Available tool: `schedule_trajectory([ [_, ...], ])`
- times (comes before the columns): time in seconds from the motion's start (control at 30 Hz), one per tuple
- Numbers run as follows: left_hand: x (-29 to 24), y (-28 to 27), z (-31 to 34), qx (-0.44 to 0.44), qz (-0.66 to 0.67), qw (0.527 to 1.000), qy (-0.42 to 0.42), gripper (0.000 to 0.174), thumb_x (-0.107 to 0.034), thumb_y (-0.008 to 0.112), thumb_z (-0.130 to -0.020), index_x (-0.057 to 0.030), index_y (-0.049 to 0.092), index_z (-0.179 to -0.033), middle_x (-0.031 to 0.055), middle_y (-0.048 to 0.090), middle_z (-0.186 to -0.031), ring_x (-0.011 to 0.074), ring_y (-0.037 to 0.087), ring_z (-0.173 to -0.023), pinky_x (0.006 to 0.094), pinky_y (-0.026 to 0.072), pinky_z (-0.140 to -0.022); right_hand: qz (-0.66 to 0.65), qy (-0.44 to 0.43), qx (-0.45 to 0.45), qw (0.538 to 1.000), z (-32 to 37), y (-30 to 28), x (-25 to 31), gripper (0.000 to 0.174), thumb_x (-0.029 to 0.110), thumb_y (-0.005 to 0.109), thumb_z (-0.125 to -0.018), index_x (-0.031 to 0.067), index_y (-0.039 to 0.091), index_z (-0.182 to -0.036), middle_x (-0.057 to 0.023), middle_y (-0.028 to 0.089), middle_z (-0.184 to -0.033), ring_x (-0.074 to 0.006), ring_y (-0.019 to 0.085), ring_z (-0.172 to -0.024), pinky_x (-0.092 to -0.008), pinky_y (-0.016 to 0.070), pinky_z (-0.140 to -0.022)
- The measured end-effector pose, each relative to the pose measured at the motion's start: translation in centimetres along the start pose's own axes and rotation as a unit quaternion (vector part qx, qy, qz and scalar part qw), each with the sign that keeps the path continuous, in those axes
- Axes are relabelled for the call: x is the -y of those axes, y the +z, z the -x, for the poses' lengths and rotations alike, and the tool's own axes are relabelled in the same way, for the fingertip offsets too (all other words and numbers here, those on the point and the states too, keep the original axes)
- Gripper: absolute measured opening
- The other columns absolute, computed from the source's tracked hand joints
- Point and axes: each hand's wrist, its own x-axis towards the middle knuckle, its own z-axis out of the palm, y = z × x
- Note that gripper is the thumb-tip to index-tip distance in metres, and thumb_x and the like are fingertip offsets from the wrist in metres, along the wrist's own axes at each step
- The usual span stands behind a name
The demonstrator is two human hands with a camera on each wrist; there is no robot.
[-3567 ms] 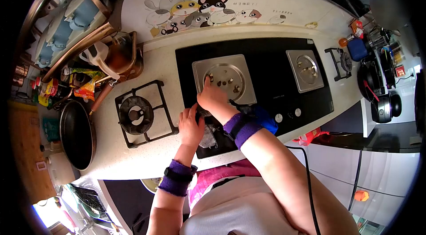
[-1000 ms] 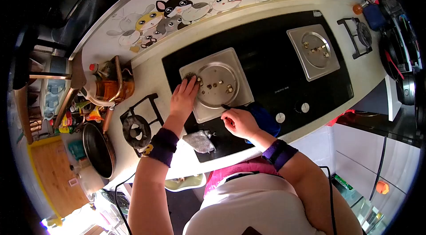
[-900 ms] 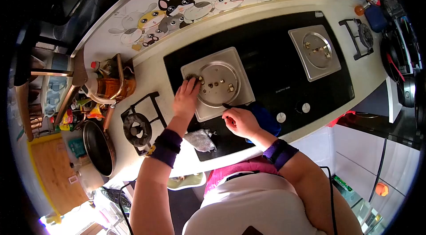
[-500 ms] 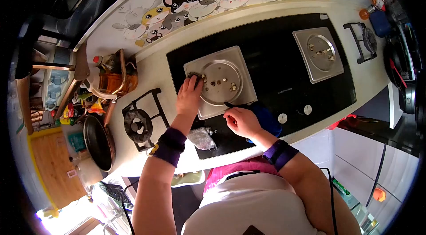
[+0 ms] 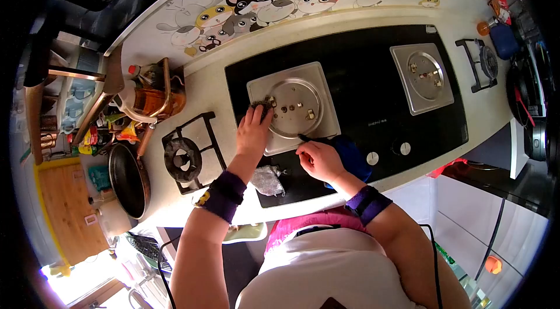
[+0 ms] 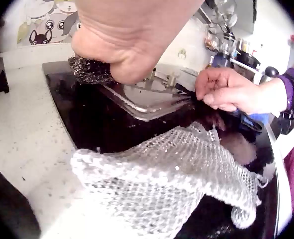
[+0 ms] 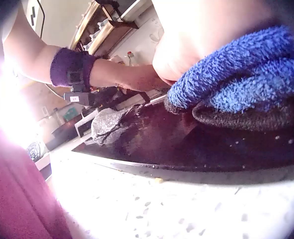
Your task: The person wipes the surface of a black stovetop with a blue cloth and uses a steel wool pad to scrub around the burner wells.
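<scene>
My left hand (image 5: pixel 253 133) grips a dark steel wool scrubber (image 6: pixel 90 71) at the left side of the square metal drip pan (image 5: pixel 279 144) on the black hob. Its fingers cover much of the scrubber in the head view. At the pan's front edge, my right hand (image 5: pixel 321 160) has curled fingers and pinches a dark edge beside a blue terry cloth (image 7: pixel 236 69). The cloth lies bunched under that hand, its underside dark. A grey mesh cloth (image 6: pixel 152 174) rests on the hob's front left, between the two forearms. Small burner fittings stand up inside the pan's round recess.
A second drip pan (image 5: pixel 421 105) sits at the hob's right. Left of the hob are a black pan support (image 5: pixel 211 134) with its burner and a frying pan (image 5: pixel 128 181). Two control knobs (image 5: pixel 405 148) are front right. An oil bottle (image 5: pixel 149 99) stands back left.
Earlier my right index finger touched the pan's recess; that hand has drawn back to the front edge. My left hand has moved up to the pan's left side, with the scrubber under its fingers.
</scene>
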Motion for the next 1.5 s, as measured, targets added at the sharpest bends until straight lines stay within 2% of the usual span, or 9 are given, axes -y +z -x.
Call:
schedule_trajectory([
  [0.3,0.4,-0.4,-1.5,0.035,-0.014,0.999,-0.008,0.051,-0.01,0.057,-0.086,-0.0189,0.059,-0.137,0.0072,0.049,-0.137,0.0287,0.047,-0.129,0.0394,0.0444,-0.105,0.007,-0.002,-0.007,1.0,0.1,0.3,-0.2,0.012,0.008,0.069,-0.082,0.0097,0.063,-0.093,-0.0076,0.066,-0.082,-0.0285,0.067,-0.07,-0.0391,0.0539,-0.061],
  [0.5,1.1,0.1,-2.1,0.014,-0.038,0.999,-0.003,0.051,-0.011,0.058,-0.086,-0.021,0.06,-0.136,0.0069,0.05,-0.134,0.0278,0.048,-0.129,0.0374,0.0451,-0.104,0.004,-0.005,-0.008,1.0,0.1,0.4,-0.4,0.011,0.009,0.069,-0.083,0.0103,0.063,-0.092,-0.0075,0.065,-0.08,-0.0287,0.066,-0.069,-0.0398,0.0533,-0.06],
  [0.6,0.3,-0.2,-1.9,0.047,-0.035,0.998,-0.029,0.048,-0.012,0.058,-0.086,-0.0208,0.061,-0.134,0.0074,0.051,-0.132,0.0268,0.048,-0.127,0.037,0.0457,-0.103,0.001,-0.008,-0.012,1.0,0.1,0.6,-0.3,0.01,0.009,0.068,-0.083,0.0103,0.063,-0.092,-0.0073,0.065,-0.079,-0.0285,0.066,-0.068,-0.0396,0.0529,-0.06],
  [0.7,-0.3,-1.0,-1.3,0.081,0.001,0.996,-0.027,0.055,-0.009,0.061,-0.086,-0.0211,0.056,-0.14,0.0083,0.051,-0.13,0.0277,0.05,-0.122,0.0381,0.0481,-0.101,-0.001,-0.004,-0.008,1.0,-0.1,0.2,-0.1,0.01,0.009,0.068,-0.083,0.0103,0.063,-0.092,-0.0071,0.064,-0.078,-0.0284,0.065,-0.068,-0.0394,0.0527,-0.06],
  [0.9,0.1,-0.7,-2.6,0.057,-0.059,0.996,-0.024,0.054,-0.011,0.06,-0.087,-0.0215,0.057,-0.14,0.009,0.051,-0.129,0.0285,0.049,-0.123,0.0376,0.0475,-0.101,-0.004,-0.007,-0.005,1.0,0.0,0.2,-0.1,0.01,0.008,0.068,-0.083,0.01,0.063,-0.092,-0.0075,0.065,-0.079,-0.0292,0.065,-0.067,-0.0398,0.0527,-0.06],
  [1.0,-0.1,-1.2,-1.9,0.103,-0.024,0.994,-0.03,0.053,-0.012,0.06,-0.087,-0.0211,0.057,-0.14,0.0085,0.05,-0.131,0.0287,0.05,-0.123,0.0375,0.0473,-0.101,-0.001,-0.02,-0.007,1.0,-0.2,0.3,-0.2,0.01,0.008,0.068,-0.084,0.0098,0.063,-0.092,-0.0081,0.065,-0.079,-0.0298,0.065,-0.068,-0.0401,0.0528,-0.059],
  [1.2,0.2,-1.0,-2.6,0.047,-0.071,0.996,-0.008,0.051,-0.013,0.058,-0.087,-0.0193,0.059,-0.137,0.0056,0.051,-0.124,0.0248,0.049,-0.122,0.035,0.0462,-0.098,0.002,-0.003,0.004,1.0,-0.1,0.4,-0.2,0.009,0.008,0.068,-0.084,0.0097,0.063,-0.092,-0.0082,0.066,-0.081,-0.0302,0.066,-0.069,-0.0402,0.0529,-0.06],
  [1.4,-0.5,-1.2,-1.4,0.088,-0.03,0.995,-0.025,0.051,-0.015,0.06,-0.085,-0.018,0.059,-0.136,0.0062,0.051,-0.125,0.0244,0.048,-0.122,0.0355,0.0461,-0.099,0.007,-0.017,-0.004,1.0,-0.2,0.3,0.0,0.009,0.009,0.068,-0.084,0.01,0.064,-0.092,-0.0075,0.066,-0.081,-0.0298,0.066,-0.069,-0.0397,0.0531,-0.06],
  [1.5,0.0,-1.0,-2.3,0.047,-0.047,0.998,-0.02,0.049,-0.015,0.061,-0.085,-0.0157,0.061,-0.133,0.0059,0.052,-0.123,0.0237,0.049,-0.12,0.0353,0.047,-0.098,0.003,-0.014,-0.003,1.0,0.0,0.4,0.0,0.009,0.008,0.069,-0.084,0.0101,0.064,-0.091,-0.0072,0.066,-0.081,-0.0291,0.066,-0.068,-0.039,0.0528,-0.059],
])
